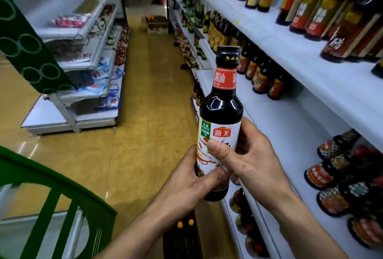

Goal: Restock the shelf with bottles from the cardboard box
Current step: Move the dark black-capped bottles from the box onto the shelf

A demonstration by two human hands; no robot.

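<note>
I hold a dark soy sauce bottle (222, 105) upright in front of me, with a black cap, an orange neck band and a white label. My left hand (186, 184) grips its lower part from the left. My right hand (248, 159) grips its label from the right, thumb across the front. The white shelf (290, 126) stands just to the right, its middle board bare beside the bottle. Below my forearms a dark box (182, 238) shows bottle caps; its sides are mostly hidden.
Rows of dark bottles (263, 76) fill the shelves on the right, with jars (335, 175) lower down. The yellow floor aisle (145, 92) runs ahead to a crate (156, 23). A second shelf unit (83, 51) stands left. A green frame (62, 196) sits at lower left.
</note>
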